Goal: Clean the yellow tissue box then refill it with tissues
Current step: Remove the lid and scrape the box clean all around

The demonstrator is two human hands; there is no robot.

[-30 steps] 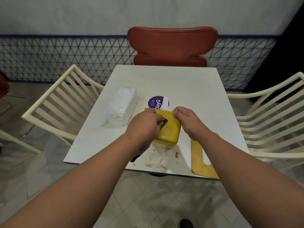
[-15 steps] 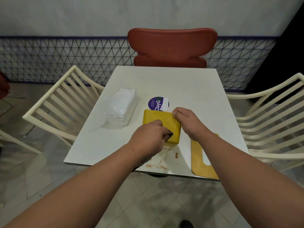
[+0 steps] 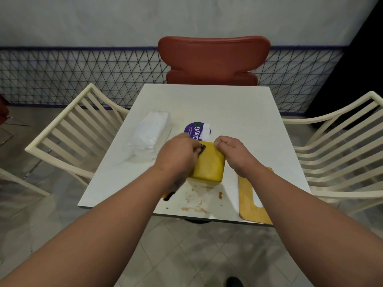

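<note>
Here, right hand clamps the yellow plastic tissue box's far corner near the desk's front edge, steadying it; left hand pinches a dark wiping cloth against it.

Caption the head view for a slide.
Left hand rubs a dark cloth on the yellow tissue box while the right hand steadies it, tissue pack nearby.

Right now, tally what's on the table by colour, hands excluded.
Yellow: 2, box, lid
White/clear: 1, tissue pack
Purple: 1, sticker
Dark: 1, cloth in the left hand
Total: 5
</note>
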